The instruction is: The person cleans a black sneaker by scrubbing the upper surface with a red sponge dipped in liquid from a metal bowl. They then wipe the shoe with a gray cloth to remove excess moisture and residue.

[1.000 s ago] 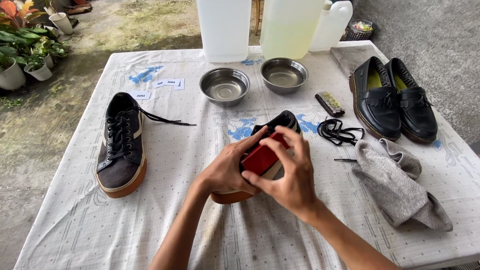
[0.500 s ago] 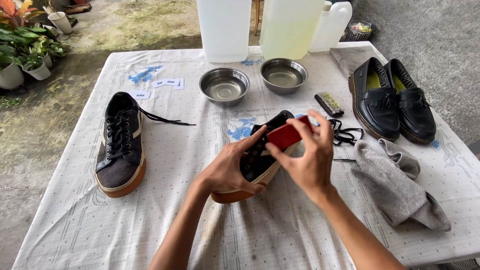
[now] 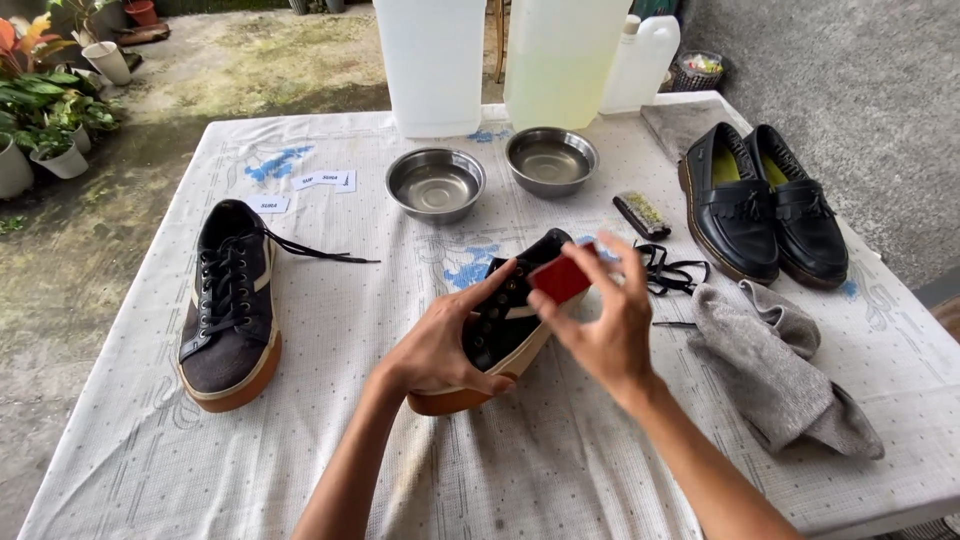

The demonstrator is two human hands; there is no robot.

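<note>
Grip, left hand (image 3: 440, 345): wrapped around black sneaker (image 3: 510, 320), tilted on surface (image 3: 330, 460).
Grip, right hand (image 3: 600, 325): fingers pinching red block (image 3: 560, 280), seemingly touching sneaker's tongue.

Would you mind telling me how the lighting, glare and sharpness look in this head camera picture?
Head view: soft, even daylight with faint shadows; mild glare inside the two round steel bowls; slight motion blur on the right hand holding the small red block; the left hand and the black lace-less sneaker with tan sole look sharp; the white table's edges bow slightly from the wide lens.
</note>
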